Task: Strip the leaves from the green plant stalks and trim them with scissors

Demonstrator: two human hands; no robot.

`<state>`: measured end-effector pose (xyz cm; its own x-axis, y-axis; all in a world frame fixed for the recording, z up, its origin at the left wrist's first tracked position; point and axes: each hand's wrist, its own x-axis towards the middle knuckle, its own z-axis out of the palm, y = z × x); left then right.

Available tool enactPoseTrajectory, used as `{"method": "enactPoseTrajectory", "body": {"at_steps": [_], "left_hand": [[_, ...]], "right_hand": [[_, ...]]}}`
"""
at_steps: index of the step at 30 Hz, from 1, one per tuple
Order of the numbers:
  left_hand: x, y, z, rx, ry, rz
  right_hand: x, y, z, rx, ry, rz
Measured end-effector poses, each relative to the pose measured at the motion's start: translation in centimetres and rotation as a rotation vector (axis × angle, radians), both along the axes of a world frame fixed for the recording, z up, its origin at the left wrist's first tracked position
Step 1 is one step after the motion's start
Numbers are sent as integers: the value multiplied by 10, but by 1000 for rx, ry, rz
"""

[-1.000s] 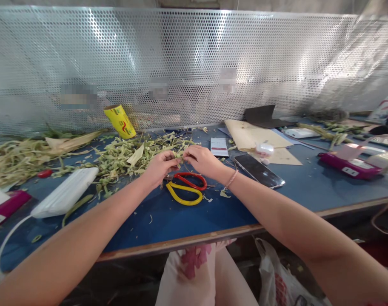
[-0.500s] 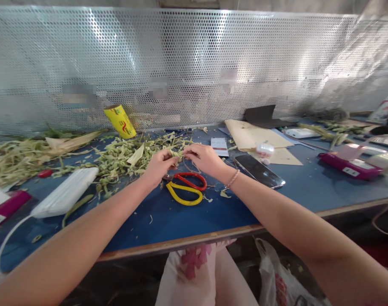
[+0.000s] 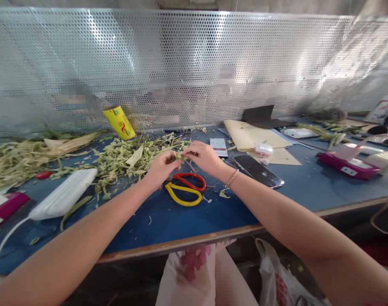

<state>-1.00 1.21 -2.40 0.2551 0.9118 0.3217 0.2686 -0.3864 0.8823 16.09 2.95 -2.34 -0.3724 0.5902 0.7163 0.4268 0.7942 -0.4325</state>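
Note:
My left hand (image 3: pixel 162 168) is closed in a pinch on a small piece of pale green plant (image 3: pixel 178 156). Fingertips of my right hand (image 3: pixel 203 158) meet it from the other side, pinched on the same piece; its exact shape is mostly covered. Just below the hands lie scissors with one red and one yellow handle (image 3: pixel 186 204), their blades hidden under my left hand. A loose heap of pale green plant pieces (image 3: pixel 119 157) spreads behind and left of my left hand. Thin brownish strands show beneath my right fingers.
On the blue table (image 3: pixel 181 225) a phone (image 3: pixel 258 171), brown paper (image 3: pixel 245 136) and a small white case (image 3: pixel 263 149) lie right. A corded white block (image 3: pixel 64 193), yellow tube (image 3: pixel 120 123) and more plant strips (image 3: pixel 18 159) are left. A perforated metal panel (image 3: pixel 187 51) closes off the back.
My two hands have drawn slightly closer together, and my left hand has shifted a little to the right, covering the scissors' pivot. Both keep their pinch; the scissors stay where they were.

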Motion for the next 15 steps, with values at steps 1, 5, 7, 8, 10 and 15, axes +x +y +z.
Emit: {"method": "enactPoseTrajectory", "body": {"at_steps": [1,5,7,8,10,15], "left_hand": [[0,1,-1,-14,-28,6],[1,2,-2,-74,-169,8],[3,1,-1,-90,-223,16],[4,1,0,-97,-243,24],[5,0,1,-110,-273,40],[6,-2,4,-136,-327,46]], "right_hand": [[0,0,0,-18,0,-5],[-2,1,-1,-113,-9,-34],[-3,0,-1,-161,2,-39],[-4,-1,-2,-185,12,-39],[-6,-1,-3,-240,47,-30],[-7,-2,-7,-335,173,19]]}}
